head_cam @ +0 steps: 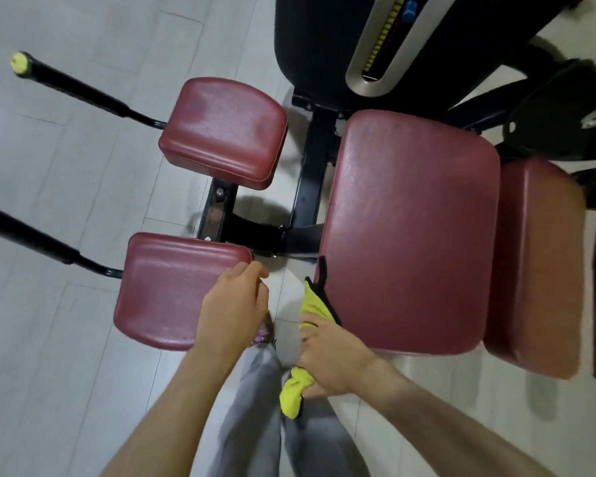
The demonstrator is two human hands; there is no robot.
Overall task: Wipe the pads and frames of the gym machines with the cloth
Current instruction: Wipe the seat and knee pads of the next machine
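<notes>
While the right hand [338, 359] grips the yellow-green cloth [311, 304] low in the centre of the frame, just above the grey trousers [255, 407], one bunched end hangs out below the fist. The other end pokes up against the left edge of the big seat pad [410, 235]. That's the relation that matters: the seat pad lies straight to the right of and above this hand, its long axis running up the frame, so a sweep up and rightward looks like the natural stroke. The left hand [234, 304] sits just to the left with fingers loosely curled and nothing in them. It hovers over the right edge of the near small pad [172, 290], and I can't tell if it touches. So the right hand is nearer the seat and the left is nearer that small pad. Further up, the black frame [310, 166] joins the pads over the pale floor [66, 166]. The far small pad [221, 132] sits at upper centre-left, and the back pad [534, 270] lies along the right. No container shows anywhere.
</notes>
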